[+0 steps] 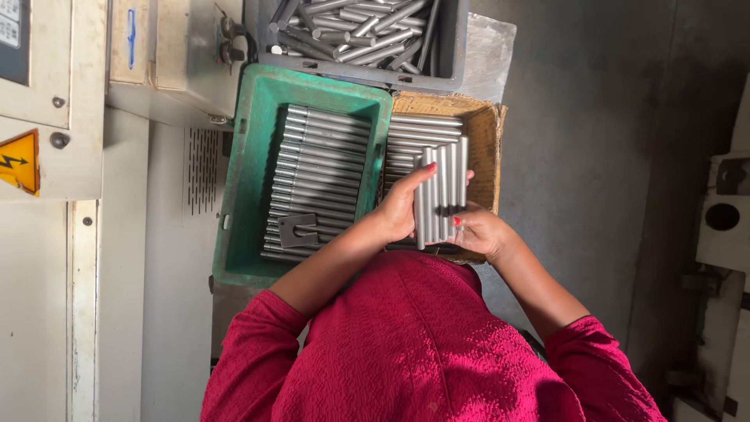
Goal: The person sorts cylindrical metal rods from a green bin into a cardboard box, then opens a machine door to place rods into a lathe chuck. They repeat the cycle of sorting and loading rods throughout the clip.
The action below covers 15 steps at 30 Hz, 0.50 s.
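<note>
Both hands, left [402,211] and right [476,230], clasp a fan of rods [440,191] above the carton [486,144]; at nine o'clock, the green crate [250,172]. Loose grip: rods could slide and scatter.

Green crate [242,195], grey bin [457,47], yellow warning sign [21,162]

The metal rods [441,191] held between the hands were plain silver-grey, as were those in the green plastic crate [250,156] and the dark grey bin [457,47]. The cardboard box [486,141] was tan. The sleeves [422,352] were deep red, the fingernails [456,222] painted red, and the warning sign [19,162] yellow with a black bolt.
</note>
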### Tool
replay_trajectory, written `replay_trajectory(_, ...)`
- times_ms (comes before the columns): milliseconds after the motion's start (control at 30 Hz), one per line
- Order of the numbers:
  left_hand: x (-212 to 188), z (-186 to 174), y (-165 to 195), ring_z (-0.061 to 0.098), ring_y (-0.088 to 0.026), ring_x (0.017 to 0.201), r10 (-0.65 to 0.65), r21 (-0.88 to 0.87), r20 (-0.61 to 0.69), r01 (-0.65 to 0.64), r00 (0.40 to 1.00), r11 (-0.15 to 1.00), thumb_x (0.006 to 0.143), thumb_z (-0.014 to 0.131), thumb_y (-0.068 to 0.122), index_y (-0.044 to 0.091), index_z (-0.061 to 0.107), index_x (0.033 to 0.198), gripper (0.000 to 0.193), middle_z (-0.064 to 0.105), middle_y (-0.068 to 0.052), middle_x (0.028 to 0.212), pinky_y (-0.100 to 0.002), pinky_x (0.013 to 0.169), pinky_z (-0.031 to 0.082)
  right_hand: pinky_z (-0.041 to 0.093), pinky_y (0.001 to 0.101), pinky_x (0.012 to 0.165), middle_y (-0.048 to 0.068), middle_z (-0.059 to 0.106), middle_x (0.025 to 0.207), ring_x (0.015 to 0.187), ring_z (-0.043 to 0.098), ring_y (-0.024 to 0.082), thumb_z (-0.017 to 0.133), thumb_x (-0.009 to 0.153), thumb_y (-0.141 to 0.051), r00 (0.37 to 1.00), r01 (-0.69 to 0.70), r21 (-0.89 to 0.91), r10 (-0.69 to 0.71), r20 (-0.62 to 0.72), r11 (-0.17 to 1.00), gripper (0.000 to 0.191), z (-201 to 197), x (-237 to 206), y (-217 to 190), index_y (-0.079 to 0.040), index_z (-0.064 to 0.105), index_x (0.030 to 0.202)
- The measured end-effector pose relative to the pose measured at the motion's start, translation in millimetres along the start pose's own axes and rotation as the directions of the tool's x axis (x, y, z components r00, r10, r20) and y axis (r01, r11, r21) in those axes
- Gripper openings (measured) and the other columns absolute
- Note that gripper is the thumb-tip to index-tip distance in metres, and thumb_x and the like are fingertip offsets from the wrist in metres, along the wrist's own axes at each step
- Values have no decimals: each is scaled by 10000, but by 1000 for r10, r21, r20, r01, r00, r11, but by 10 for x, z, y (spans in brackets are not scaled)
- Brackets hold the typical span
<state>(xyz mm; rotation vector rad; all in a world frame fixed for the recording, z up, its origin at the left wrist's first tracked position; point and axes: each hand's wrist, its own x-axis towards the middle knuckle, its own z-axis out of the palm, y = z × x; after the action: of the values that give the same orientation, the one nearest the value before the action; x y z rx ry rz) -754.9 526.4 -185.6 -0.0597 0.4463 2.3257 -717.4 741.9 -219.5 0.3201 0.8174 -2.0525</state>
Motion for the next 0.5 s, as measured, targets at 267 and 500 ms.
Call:
replay_trajectory(267, 60, -66, 124, 648, -231, 1196, -115, 19, 1, 115, 993, 993, 998, 552, 407, -10, 481, 1501, 657, 625, -144, 1419, -399, 1056, 504, 438, 631, 1096, 313, 615, 1332, 1265, 597, 471, 827, 811, -173, 998, -18, 21, 16, 68, 1000, 785, 244, 60, 60, 84, 466, 1459)
replay_trajectory(500, 225, -95, 145, 677, -222, 1114, -110, 207, -53, 119, 993, 971, 974, 590, 403, -12, 566, 1431, 617, 687, -148, 1330, -359, 1001, 520, 446, 604, 1093, 286, 625, 1323, 1256, 607, 457, 818, 792, -250, 999, -8, -3, 8, 34, 1000, 780, 221, 38, 46, 71, 502, 1428)
